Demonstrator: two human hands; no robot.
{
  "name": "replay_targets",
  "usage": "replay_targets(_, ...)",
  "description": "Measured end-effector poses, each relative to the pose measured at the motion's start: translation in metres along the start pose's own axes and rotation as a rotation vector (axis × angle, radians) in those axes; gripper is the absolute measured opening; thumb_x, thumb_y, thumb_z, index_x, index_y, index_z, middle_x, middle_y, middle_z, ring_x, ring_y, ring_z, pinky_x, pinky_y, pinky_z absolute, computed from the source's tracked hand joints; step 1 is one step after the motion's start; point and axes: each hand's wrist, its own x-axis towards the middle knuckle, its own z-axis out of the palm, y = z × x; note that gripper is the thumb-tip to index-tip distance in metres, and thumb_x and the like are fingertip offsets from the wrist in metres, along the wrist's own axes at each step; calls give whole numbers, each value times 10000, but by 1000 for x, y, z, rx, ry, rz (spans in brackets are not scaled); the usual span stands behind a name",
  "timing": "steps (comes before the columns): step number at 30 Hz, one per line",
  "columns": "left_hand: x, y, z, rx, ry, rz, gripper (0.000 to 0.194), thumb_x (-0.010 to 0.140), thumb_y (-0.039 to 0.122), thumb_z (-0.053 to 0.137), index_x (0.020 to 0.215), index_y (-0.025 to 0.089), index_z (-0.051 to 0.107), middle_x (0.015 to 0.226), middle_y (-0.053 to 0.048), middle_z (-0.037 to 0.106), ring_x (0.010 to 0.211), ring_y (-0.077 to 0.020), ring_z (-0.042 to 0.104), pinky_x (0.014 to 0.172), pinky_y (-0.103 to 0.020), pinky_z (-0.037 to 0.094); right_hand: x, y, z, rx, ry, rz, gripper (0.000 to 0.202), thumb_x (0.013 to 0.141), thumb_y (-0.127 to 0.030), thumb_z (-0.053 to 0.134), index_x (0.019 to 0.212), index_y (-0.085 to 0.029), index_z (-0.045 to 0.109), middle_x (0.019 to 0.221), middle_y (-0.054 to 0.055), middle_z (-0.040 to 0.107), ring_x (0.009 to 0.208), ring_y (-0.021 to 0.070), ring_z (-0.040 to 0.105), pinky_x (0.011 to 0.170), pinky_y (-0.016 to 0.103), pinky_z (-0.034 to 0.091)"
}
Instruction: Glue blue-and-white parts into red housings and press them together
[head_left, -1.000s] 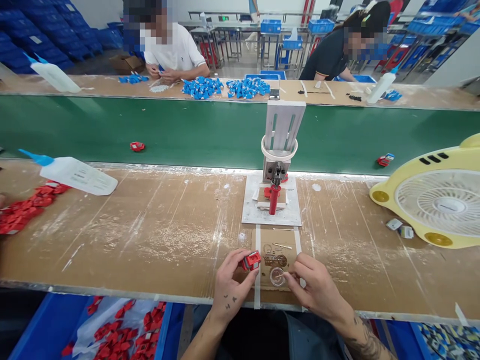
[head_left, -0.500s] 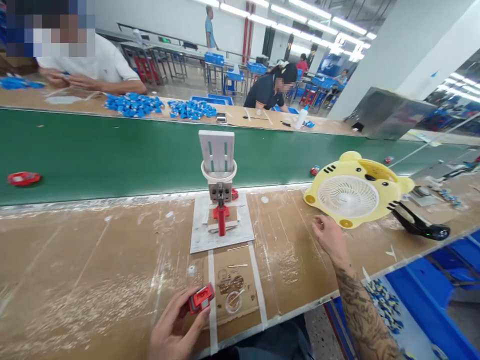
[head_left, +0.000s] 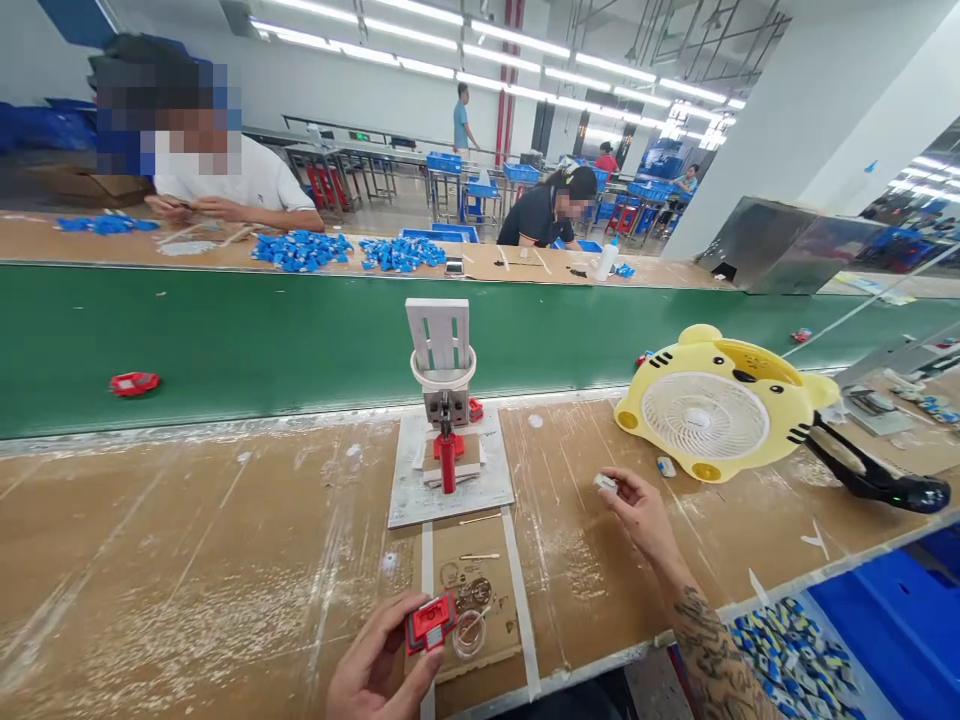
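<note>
I note the left hand (head_left: 379, 655) closed on a red piece (head_left: 429, 622), a small cup (head_left: 469, 648) just to its right; the right hand (head_left: 639, 512), well apart, pinches a pale block (head_left: 604, 483). Both parts are held but separate, so I judge the work partway; a second block (head_left: 666, 467) lies beyond the right hand on the counter (head_left: 225, 560).
</note>
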Motion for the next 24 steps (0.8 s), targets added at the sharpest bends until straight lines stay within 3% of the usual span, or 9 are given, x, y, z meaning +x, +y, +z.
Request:
replay_targets(3,7,13,10,-81,-134,123,346,720,486,837,965,243,801,1031,-86,753,959,-276,743,823,-325,644,-24,-17,17,154,-87,-57,386,746,-516,723,974,-206,757,943,95,747,853,244,704,774,358,583)
replay_targets(6,16,25,21,-150,-285,227,270,776,351,802,1029,259,786,1034,-91,727,963,-266,733,795,-334,644,-44,-43,28,311,-171,-182,271,806,-427,748,998,-241,794,972,74,723,856,207,687,748,304,575)
replay_targets(10,20,36,32,-277,-378,318,406,828,329,770,1223,279,692,1045,-78,684,982,-259,733,780,-341,651,-65,-77,34,412,-338,-421,255,915,-296,692,1155,-306,779,962,55,690,859,177,681,732,258,572)
replay_targets(13,19,39,32,-297,-394,394,476,874,341,753,1321,267,608,1065,-97,704,1002,-270,750,786,-344,658,-76,-93,37,377,-431,-498,355,917,-318,714,1271,-308,710,961,64,736,843,192,713,738,273,596)
replay_targets(18,18,45,21,-62,-311,525,371,928,399,700,1245,214,649,1053,-130,765,982,-263,762,858,-362,649,-79,-110,43,275,-455,-605,243,870,-344,770,1108,-299,782,959,78,789,831,214,745,759,295,612)
replay_targets(20,20,46,17,69,-251,610,348,947,392,673,1243,210,647,1055,-133,774,994,-268,763,865,-375,652,-79,-117,47,303,-480,-535,229,875,-383,754,1076,-284,801,949,88,785,834,219,741,754,305,613)
replay_targets(24,25,41,12,342,-130,855,432,943,191,659,1363,220,563,1170,-134,764,1082,-257,748,920,-374,637,-84,-125,63,489,-567,-71,419,795,-588,776,978,-213,803,814,85,768,666,200,710,584,285,600)
